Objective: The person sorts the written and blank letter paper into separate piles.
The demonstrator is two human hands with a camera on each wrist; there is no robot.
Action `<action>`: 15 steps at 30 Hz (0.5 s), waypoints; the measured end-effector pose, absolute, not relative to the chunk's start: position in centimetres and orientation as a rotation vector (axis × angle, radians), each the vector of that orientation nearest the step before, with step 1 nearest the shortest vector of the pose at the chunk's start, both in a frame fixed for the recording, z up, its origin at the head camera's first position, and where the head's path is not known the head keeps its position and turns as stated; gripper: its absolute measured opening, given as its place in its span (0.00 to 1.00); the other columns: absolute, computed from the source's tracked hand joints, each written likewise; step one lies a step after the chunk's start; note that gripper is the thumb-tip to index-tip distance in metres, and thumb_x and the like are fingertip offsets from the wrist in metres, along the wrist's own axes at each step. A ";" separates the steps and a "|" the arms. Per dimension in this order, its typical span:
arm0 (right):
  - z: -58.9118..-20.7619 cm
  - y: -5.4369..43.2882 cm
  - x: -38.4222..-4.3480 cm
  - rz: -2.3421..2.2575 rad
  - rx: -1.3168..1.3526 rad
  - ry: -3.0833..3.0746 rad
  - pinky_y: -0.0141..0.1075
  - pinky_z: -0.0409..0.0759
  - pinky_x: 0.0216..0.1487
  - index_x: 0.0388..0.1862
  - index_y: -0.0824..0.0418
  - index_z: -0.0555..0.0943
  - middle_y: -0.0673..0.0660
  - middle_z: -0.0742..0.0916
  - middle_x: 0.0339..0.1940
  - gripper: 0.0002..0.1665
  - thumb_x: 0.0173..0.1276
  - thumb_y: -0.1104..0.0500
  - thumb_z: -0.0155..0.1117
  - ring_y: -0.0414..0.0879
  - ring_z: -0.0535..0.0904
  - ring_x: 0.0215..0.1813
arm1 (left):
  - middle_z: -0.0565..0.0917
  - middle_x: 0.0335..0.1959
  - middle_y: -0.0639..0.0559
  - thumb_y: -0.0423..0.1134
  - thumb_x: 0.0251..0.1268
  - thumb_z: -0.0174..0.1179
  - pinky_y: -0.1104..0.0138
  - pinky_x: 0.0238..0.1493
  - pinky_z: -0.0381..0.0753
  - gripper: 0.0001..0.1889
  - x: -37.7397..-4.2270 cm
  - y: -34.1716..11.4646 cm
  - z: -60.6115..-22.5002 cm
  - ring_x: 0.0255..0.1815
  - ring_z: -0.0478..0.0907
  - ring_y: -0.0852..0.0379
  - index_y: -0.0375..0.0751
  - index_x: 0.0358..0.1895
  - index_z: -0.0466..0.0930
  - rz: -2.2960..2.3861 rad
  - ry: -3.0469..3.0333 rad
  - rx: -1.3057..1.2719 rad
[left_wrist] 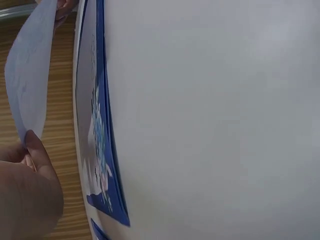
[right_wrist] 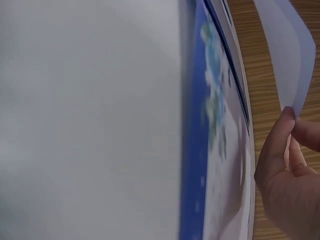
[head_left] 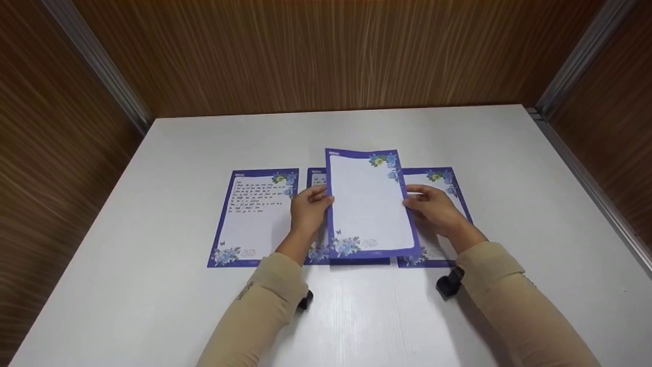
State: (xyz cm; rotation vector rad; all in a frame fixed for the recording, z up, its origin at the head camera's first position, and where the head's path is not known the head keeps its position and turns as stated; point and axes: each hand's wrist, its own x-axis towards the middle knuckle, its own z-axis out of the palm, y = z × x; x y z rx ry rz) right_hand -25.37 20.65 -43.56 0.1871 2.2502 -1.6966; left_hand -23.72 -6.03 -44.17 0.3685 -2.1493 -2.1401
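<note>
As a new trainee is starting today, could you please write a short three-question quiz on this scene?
1. Multiple choice: the left hand and right hand hold the raised sheet by its:
a) top and bottom edges
b) two side edges
c) one corner
2. True or false: the leftmost sheet bears lines of writing.
3. Short answer: which hand is nearer the leftmost sheet?

Key: 1. b; 2. true; 3. the left hand.

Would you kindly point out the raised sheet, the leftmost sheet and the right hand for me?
Raised sheet [head_left: 371, 201], head view: its blank white middle.
Leftmost sheet [head_left: 252, 224], head view: white area below the handwriting.
Right hand [head_left: 435, 208], head view: back of the hand.
</note>
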 end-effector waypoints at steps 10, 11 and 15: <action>-43.3 23.3 -25.4 -1.737 0.133 2.210 0.29 0.79 0.46 0.69 0.65 0.65 0.63 0.76 0.56 0.30 0.70 0.62 0.60 0.46 0.79 0.46 | 0.83 0.42 0.45 0.26 0.58 0.64 0.71 0.45 0.80 0.16 -23.7 -3.5 -44.1 0.46 0.79 0.53 0.33 0.51 0.80 -2.145 -2.136 0.348; -43.2 23.6 -25.4 -1.733 0.134 2.214 0.29 0.79 0.47 0.69 0.65 0.65 0.63 0.75 0.56 0.31 0.70 0.61 0.60 0.46 0.78 0.46 | 0.82 0.41 0.45 0.26 0.58 0.64 0.71 0.45 0.79 0.16 -23.7 -3.2 -44.1 0.46 0.79 0.53 0.33 0.51 0.80 -2.157 -2.125 0.346; -43.0 24.6 -25.3 -1.695 0.137 2.232 0.30 0.79 0.47 0.70 0.64 0.64 0.63 0.74 0.56 0.33 0.69 0.58 0.62 0.46 0.78 0.47 | 0.83 0.40 0.48 0.27 0.57 0.65 0.73 0.44 0.79 0.16 -23.6 -2.1 -44.1 0.44 0.80 0.56 0.35 0.51 0.81 -2.158 -2.124 0.370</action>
